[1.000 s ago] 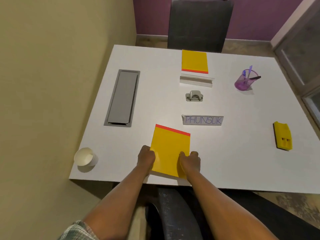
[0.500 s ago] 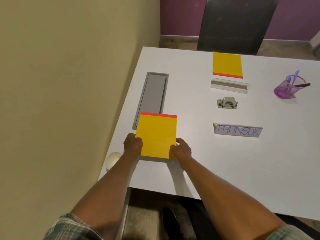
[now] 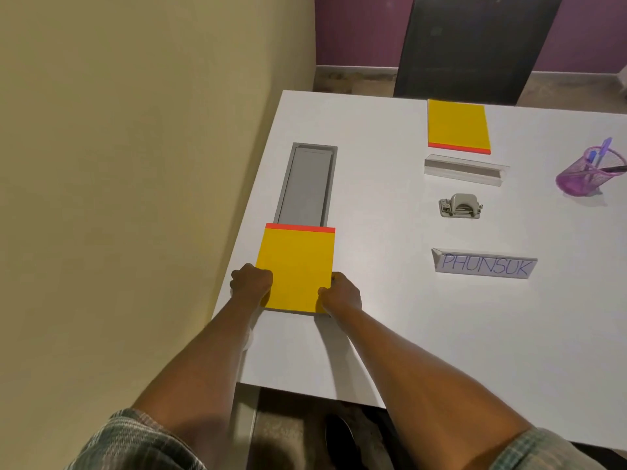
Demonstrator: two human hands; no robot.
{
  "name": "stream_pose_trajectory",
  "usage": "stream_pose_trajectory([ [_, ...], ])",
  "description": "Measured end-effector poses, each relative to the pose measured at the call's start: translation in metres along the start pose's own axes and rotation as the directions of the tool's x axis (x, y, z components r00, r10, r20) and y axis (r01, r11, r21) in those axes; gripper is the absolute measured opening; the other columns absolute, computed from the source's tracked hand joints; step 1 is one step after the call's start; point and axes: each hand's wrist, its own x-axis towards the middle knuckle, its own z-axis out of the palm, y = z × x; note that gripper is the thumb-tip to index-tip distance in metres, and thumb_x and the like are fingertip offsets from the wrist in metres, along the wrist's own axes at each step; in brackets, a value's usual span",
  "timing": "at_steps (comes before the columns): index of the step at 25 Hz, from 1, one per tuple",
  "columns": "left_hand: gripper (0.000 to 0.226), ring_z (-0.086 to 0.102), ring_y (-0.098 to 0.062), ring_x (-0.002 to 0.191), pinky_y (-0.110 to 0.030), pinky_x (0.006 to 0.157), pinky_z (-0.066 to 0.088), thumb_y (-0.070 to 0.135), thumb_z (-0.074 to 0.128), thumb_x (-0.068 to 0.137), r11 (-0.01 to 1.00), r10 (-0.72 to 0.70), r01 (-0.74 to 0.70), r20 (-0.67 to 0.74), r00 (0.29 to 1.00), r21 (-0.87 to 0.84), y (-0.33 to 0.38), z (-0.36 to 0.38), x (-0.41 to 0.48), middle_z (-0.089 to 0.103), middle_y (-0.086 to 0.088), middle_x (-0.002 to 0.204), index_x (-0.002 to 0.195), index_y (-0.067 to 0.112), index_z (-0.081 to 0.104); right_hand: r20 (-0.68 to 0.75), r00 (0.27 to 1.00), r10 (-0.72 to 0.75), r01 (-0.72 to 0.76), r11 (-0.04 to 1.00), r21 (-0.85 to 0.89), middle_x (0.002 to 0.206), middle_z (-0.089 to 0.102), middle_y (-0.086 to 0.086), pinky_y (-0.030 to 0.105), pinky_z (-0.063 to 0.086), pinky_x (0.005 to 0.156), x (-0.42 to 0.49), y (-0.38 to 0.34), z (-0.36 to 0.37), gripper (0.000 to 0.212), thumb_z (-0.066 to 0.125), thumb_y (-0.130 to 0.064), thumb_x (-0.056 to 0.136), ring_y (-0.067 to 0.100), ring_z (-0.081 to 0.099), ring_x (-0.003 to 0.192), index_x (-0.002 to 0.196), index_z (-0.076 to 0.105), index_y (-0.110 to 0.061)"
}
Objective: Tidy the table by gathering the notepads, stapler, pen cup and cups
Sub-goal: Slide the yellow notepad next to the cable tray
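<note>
1. Landmark: the grey rectangular metal hatch (image 3: 307, 184) set into the white table (image 3: 390, 334). All positions below are given relative to this hatch.
2. Left hand (image 3: 251, 281): fingers curled, gripping the left edge of the yellow rectangular paper notepad with the red binding strip (image 3: 297, 266), at its lower corner.
3. Right hand (image 3: 341, 293): fingers curled, gripping the right edge of the same notepad, at its lower corner.
4. Held notepad: located at the near end of the hatch, in line with it. The red strip faces away from the person and covers the near end of the hatch. A dark shadow band shows under the notepad's near edge; whether the pad rests on the table or is raised cannot be told.
5. Second yellow paper notepad with a red strip (image 3: 458, 125): lies flat, to the right of the far end of the hatch, well apart from it.
6. Blank white folded card (image 3: 464, 171): right of the hatch, just on the near side of the second notepad.
7. Small grey metal stapler (image 3: 460, 205): right of the hatch, level with its near half.
8. White folded name card lettered "PHUNSUK" (image 3: 485, 266): right of the near end of the hatch, level with the held notepad.
9. Purple mesh pen cup (image 3: 588, 174): far right of the hatch, upright, holding pens.
10. Dark chair back (image 3: 475, 45): beyond the table edge, right of the hatch.
</note>
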Motion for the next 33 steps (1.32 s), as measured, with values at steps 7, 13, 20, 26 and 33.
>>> stream_pose_trajectory([
  [7,0.045,0.045,-0.037,0.123,-0.048,0.103,0.044,0.027,0.059,0.088,0.998,0.005,0.002,-0.108,0.994,0.063,0.010,0.006,-0.012,0.043,-0.020,0.133,0.126,0.004,0.051,0.016,1.000,0.020,-0.019,1.000,-0.018,0.124,0.056,0.017,0.033,0.041,0.076,-0.006,0.008,-0.001,0.046,0.056,-0.029,0.094,0.033,0.057,0.106,0.135,0.043,-0.011],
  [13,0.045,0.047,-0.036,0.121,-0.045,0.099,0.043,0.031,0.058,0.092,0.935,0.281,-0.226,-0.178,0.943,0.274,0.038,0.029,-0.056,0.046,-0.019,0.131,0.127,0.005,0.049,-0.001,1.000,-0.008,0.008,1.000,-0.002,0.145,0.052,0.010,0.035,0.042,0.093,-0.021,0.024,-0.037,0.055,0.058,-0.034,0.093,0.029,0.051,0.130,0.142,0.042,-0.015],
  [20,0.046,0.048,-0.032,0.122,-0.041,0.095,0.045,0.036,0.056,0.091,0.831,0.446,-0.374,-0.089,0.891,0.412,0.100,0.093,-0.130,0.049,-0.015,0.131,0.128,0.009,0.051,-0.119,0.993,0.012,-0.007,0.999,0.036,0.130,0.059,0.012,0.036,0.043,0.097,-0.052,0.069,-0.120,0.054,0.058,-0.036,0.092,0.027,0.055,0.122,0.141,0.045,-0.016],
  [26,0.046,0.047,-0.032,0.122,-0.041,0.096,0.043,0.035,0.055,0.091,0.703,0.620,-0.580,0.045,0.783,0.412,0.152,0.167,-0.254,0.048,-0.013,0.128,0.130,0.011,0.050,-0.283,0.957,0.056,-0.021,0.992,0.125,0.127,0.062,0.012,0.034,0.044,0.098,-0.117,0.165,-0.225,0.054,0.059,-0.037,0.093,0.027,0.057,0.121,0.141,0.045,-0.015],
  [33,0.051,0.046,-0.033,0.126,-0.043,0.100,0.042,0.039,0.055,0.092,0.541,0.767,-0.737,0.121,0.630,0.406,0.197,0.266,-0.437,0.047,-0.013,0.135,0.135,0.012,0.049,-0.494,0.867,0.070,0.039,0.978,0.207,0.134,0.060,0.013,0.031,0.047,0.096,-0.221,0.294,-0.355,0.052,0.062,-0.038,0.094,0.029,0.058,0.122,0.139,0.049,-0.014],
])
